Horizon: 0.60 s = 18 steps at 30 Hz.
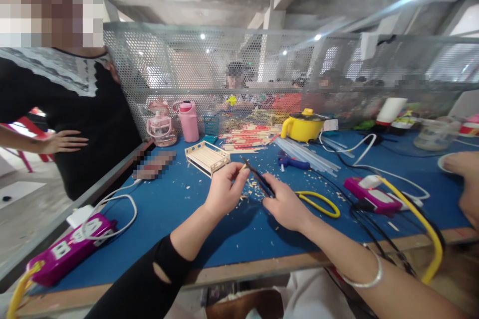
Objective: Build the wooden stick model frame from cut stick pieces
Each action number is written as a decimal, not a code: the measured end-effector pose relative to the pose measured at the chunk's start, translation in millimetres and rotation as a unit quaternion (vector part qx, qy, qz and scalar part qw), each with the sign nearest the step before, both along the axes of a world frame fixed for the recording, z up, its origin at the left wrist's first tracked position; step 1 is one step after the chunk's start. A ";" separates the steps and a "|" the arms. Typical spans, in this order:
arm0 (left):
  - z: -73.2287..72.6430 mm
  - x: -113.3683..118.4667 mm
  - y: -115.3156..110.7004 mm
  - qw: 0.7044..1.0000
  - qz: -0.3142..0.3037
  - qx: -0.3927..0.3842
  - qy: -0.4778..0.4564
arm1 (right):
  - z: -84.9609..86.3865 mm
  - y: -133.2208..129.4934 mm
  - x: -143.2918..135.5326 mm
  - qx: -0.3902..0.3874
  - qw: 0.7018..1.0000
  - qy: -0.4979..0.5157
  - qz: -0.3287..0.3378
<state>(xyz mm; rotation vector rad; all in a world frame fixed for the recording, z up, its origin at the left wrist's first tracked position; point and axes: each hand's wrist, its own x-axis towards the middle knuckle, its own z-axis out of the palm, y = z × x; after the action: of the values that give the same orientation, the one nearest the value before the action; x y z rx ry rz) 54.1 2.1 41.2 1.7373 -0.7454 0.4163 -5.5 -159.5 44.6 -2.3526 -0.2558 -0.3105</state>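
Note:
My left hand is closed in a pinch on a short pale wooden stick. In my right hand is a dark cutting tool with long narrow jaws, its tip up against the stick; whether it is scissors or pliers I cannot tell. Just beyond my left hand stands a small wooden bed-like frame built of thin sticks. Small wood offcuts lie scattered under and around both hands on the blue tabletop.
Behind lie many sticks, a yellow electric pot, clear glue sticks and a blue glue gun. Purple power strips with cables flank the table. Pink bottles stand back left. One person stands left; another's hand is right.

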 end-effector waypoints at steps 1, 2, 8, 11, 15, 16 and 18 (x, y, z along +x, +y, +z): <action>-0.3 -0.1 -0.2 1.000 0.014 0.010 -0.014 | -0.4 0.0 0.2 -0.004 1.000 0.001 -0.002; -0.5 -0.1 -0.1 0.999 0.032 0.023 -0.032 | -0.6 0.2 0.3 -0.008 1.000 0.003 -0.002; 0.2 0.7 3.4 0.988 0.053 0.091 -0.113 | 1.1 3.1 -2.3 -0.067 0.998 0.018 0.010; 1.6 1.1 5.8 0.987 0.019 0.105 -0.119 | 1.7 0.6 -4.5 -0.164 0.986 0.005 -0.027; 3.5 1.7 7.7 0.985 -0.031 0.130 -0.107 | 1.6 -9.3 -7.9 -0.222 0.975 0.004 -0.023; 3.7 1.6 7.6 0.985 -0.038 0.132 -0.101 | 1.9 -11.8 -8.8 -0.225 0.974 0.008 -0.015; 3.6 0.6 6.7 0.987 -0.053 0.124 -0.083 | 3.3 -15.4 -10.7 -0.229 0.973 0.023 -0.005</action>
<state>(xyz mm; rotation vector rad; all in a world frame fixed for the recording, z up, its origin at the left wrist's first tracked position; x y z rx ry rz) 54.7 8.8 44.9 1.8988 -1.0408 0.4115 -16.2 -174.9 47.9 -2.8130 -0.3207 -0.2178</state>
